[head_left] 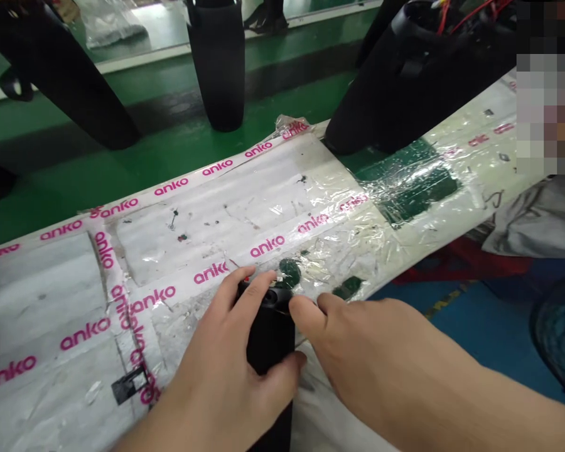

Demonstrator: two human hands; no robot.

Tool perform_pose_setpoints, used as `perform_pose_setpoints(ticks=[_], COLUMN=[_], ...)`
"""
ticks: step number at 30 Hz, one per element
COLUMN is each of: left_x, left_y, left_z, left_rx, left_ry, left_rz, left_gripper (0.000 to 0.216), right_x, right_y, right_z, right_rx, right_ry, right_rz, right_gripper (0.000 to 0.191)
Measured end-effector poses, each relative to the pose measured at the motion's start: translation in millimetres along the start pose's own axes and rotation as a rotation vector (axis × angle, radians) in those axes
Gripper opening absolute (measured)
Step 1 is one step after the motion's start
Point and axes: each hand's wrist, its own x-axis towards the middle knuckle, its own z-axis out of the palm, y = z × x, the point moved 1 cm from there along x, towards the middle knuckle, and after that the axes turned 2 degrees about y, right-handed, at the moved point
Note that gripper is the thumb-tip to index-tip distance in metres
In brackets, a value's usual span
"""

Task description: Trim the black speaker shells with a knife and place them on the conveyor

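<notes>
A black tapered plastic housing (270, 339) stands at the near edge of the workbench, its top end up. My left hand (238, 345) wraps round its upper part, thumb on the near side and fingers over the top. A bit of red and white, perhaps wire ends, shows by those fingertips. My right hand (348, 333) is closed at the right of the housing's top rim, with the thumb against the rim. Its other fingers are curled and mostly hidden, so what they hold cannot be seen. A small black plastic piece (129, 384) lies on the bench to the left.
The workbench (207, 220) is covered with clear film and pink-lettered tape. Similar black housings (219, 69) stand beyond on a green surface (169, 119); a larger one (386, 81) with red wires leans at the right. A black mesh fan guard (560, 339) sits at the right edge.
</notes>
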Motion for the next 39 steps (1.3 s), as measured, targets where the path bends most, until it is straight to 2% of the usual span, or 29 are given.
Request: perform_pose_setpoints(ticks=[2, 6, 8, 12, 14, 16, 19, 23, 28, 39], left_x=[1, 0, -2, -6, -8, -8, -6, 0, 2, 5], left_y=[3, 5, 5, 1, -4, -9, -17, -23, -26, -28], left_z=[-2, -4, -3, -6, -11, -16, -21, -20, -17, -15], left_rx=[0.017, -0.023, -0.05, -0.093, -0.138, -0.215, -0.283, -0.302, -0.363, -0.414], left_ry=[0.001, -0.039, -0.054, -0.047, -0.076, -0.168, -0.274, -0.223, -0.203, -0.206], left_rz=[0.004, -0.002, -0.016, -0.045, -0.068, -0.068, -0.041, -0.021, -0.021, -0.046], left_gripper=[0.066, 0.051, 0.048, 0.04, 0.044, 0.056, 0.072, 0.087, 0.077, 0.078], right_x=[5, -3, -15, -40, -45, -44, -36, -25, -22, -19], right_y=[5, 9, 10, 25, 37, 43, 33, 9, 5, 8], right_z=[-8, -5, -1, -2, -5, -5, 4, 21, 29, 25], right_rx=[0.005, 0.019, 0.039, -0.013, -0.024, 0.0, -0.007, -0.053, -0.066, -0.044], right_ry=[-0.139, -0.113, 0.022, 0.404, 0.449, 0.459, 0.475, 0.572, 0.54, 0.494], right_rz=[-0.006, -0.061, -0.086, -0.11, -0.082, -0.068, -0.159, -0.199, -0.156, -0.15], right_gripper=[0.039, 0.019, 0.012, 0.024, 0.024, 0.024, 0.029, 0.032, 0.035, 0.04])
